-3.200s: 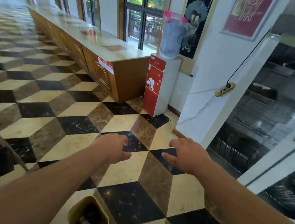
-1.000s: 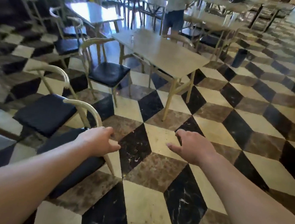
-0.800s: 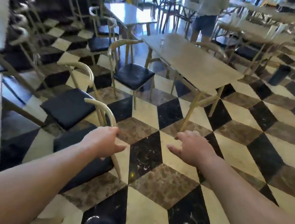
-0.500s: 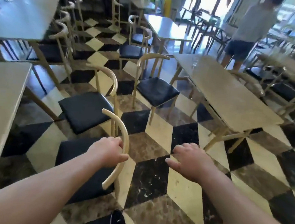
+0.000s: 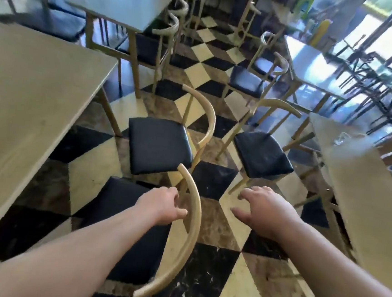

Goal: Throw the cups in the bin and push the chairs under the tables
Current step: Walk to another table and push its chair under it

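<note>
Just right of the left hand (image 5: 161,204) curves the chair backrest (image 5: 189,230).

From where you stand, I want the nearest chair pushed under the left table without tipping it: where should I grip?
Grip the curved backrest rail of the nearest chair near its middle, from the aisle side, beside the left hand. The rail arcs around the seat's back, opposite the left table, so a push there likely drives it straight under.
</note>
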The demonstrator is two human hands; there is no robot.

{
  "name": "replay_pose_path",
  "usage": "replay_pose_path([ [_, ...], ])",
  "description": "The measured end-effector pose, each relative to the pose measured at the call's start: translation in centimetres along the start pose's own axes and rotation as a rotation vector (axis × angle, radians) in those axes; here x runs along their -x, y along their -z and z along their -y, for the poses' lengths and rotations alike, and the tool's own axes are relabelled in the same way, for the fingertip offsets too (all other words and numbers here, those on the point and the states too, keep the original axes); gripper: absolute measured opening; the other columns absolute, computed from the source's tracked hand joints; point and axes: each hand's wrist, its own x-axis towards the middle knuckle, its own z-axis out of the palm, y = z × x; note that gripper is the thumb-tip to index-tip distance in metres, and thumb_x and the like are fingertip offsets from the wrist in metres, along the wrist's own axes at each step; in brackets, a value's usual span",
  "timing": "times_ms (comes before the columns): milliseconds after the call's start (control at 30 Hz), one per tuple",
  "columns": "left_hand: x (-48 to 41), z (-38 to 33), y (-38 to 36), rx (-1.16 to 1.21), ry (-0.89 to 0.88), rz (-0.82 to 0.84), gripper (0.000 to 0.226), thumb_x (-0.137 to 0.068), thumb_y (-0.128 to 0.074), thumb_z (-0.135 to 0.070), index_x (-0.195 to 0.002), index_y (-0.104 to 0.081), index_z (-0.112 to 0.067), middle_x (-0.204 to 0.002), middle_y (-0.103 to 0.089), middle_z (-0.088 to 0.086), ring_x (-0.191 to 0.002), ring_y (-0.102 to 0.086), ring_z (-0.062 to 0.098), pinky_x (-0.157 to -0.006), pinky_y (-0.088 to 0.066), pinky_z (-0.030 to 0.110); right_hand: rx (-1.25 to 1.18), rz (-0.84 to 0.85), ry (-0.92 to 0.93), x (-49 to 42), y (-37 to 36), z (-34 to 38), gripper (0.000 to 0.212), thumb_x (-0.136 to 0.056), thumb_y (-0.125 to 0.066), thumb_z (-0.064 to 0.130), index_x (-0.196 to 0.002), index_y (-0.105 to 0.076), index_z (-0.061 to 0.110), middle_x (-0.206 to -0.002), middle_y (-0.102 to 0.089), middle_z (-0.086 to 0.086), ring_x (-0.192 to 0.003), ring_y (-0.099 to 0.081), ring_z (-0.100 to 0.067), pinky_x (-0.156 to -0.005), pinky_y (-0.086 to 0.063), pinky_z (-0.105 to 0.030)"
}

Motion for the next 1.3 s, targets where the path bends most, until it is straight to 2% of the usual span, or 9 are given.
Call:
replay_pose_path([
  [100,-0.3,2.4,1.2,0.058,0.093,-0.041,0.055,-0.096,-0.067,-0.062,-0.14,-0.056,-0.029,-0.127,-0.066,-0.006,-0.107,-0.065,0.015,-0.084,-0.057,0.036,0.026,0.0,0.13,-4.0,1.5,2.5,0.061,-0.101,-0.057,0.068,-0.15,-0.053,0.033,-0.141,-0.065,0.007,-0.134,-0.058,-0.017,-0.104,-0.054,-0.036],
  [167,-0.1,4.0,2.1,0.09,0.169,-0.079,0.058,-0.097,-0.065,-0.062,-0.144,-0.054,-0.03,-0.134,-0.065,-0.004,-0.11,-0.064,0.016,-0.08,-0.054,0.035,0.059,-0.007,0.223,-6.6,2.5,4.0,0.058,-0.102,-0.055,0.068,-0.146,-0.056,0.031,-0.134,-0.067,0.007,-0.127,-0.06,-0.016,-0.099,-0.056,-0.035],
  [267,0.5,5.7,2.7,0.149,0.301,-0.128,0.059,-0.096,-0.064,-0.064,-0.144,-0.052,-0.032,-0.141,-0.064,-0.003,-0.117,-0.064,0.02,-0.089,-0.057,0.041,0.109,-0.003,0.355,-9.9,3.6,5.8,0.046,-0.103,-0.052,0.066,-0.132,-0.063,0.032,-0.115,-0.066,0.01,-0.111,-0.06,-0.014,-0.089,-0.054,-0.033],
  [367,1.5,6.2,3.1,0.211,0.425,-0.159,0.06,-0.096,-0.062,-0.063,-0.144,-0.051,-0.03,-0.141,-0.062,-0.002,-0.113,-0.065,0.021,-0.095,-0.057,0.044,0.124,-0.009,0.492,-13.2,4.0,6.8,0.046,-0.103,-0.049,0.067,-0.129,-0.065,0.033,-0.11,-0.065,0.011,-0.106,-0.059,-0.012,-0.091,-0.056,-0.035],
  [567,3.2,4.0,1.3,0.282,0.696,-0.308,0.062,-0.093,-0.065,-0.066,-0.144,-0.053,-0.032,-0.142,-0.062,-0.006,-0.119,-0.062,0.019,-0.089,-0.051,0.036,0.139,-0.024,0.787,-19.1,3.9,6.3,0.051,-0.104,-0.049,0.065,-0.14,-0.06,0.03,-0.129,-0.064,0.004,-0.126,-0.054,-0.021,-0.099,-0.051,-0.041],
  [667,4.3,0.6,-0.7,0.333,0.836,-0.359,0.06,-0.095,-0.066,-0.064,-0.144,-0.053,-0.032,-0.143,-0.06,-0.006,-0.121,-0.061,0.017,-0.088,-0.05,0.034,0.126,0.032,0.907,-21.4,2.9,4.5,0.051,-0.104,-0.05,0.065,-0.139,-0.059,0.03,-0.13,-0.062,0.003,-0.127,-0.051,-0.022,-0.101,-0.049,-0.042],
  [833,5.6,-4.0,-4.9,0.393,1.015,-0.38,0.058,-0.094,-0.063,-0.069,-0.141,-0.052,-0.037,-0.141,-0.061,-0.008,-0.119,-0.062,0.017,-0.097,-0.056,0.042,0.24,0.121,1.055,-24.6,0.8,3.0,0.05,-0.103,-0.049,0.066,-0.137,-0.058,0.029,-0.127,-0.06,0.004,-0.126,-0.05,-0.023,-0.101,-0.049,-0.042],
  [1067,5.8,-6.7,-11.4,0.511,1.08,-0.371,0.06,-0.095,-0.065,-0.066,-0.145,-0.049,-0.036,-0.149,-0.054,-0.009,-0.125,-0.06,0.016,-0.099,-0.053,0.039,0.295,0.229,1.127,-26.3,-4.6,3.9,0.061,-0.105,-0.05,0.063,-0.156,-0.046,0.031,-0.145,-0.056,0.002,-0.139,-0.045,-0.024,-0.108,-0.046,-0.043],
  [1300,2.6,-3.0,-18.9,0.689,1.045,-0.263,0.068,-0.093,-0.063,-0.071,-0.149,-0.047,-0.035,-0.147,-0.056,-0.008,-0.118,-0.063,0.017,-0.092,-0.053,0.041,0.381,0.316,1.102,-27.3,-13.5,6.7,0.058,-0.104,-0.055,0.059,-0.152,-0.047,0.028,-0.147,-0.056,-0.003,-0.133,-0.051,-0.028,-0.105,-0.047,-0.048],
])
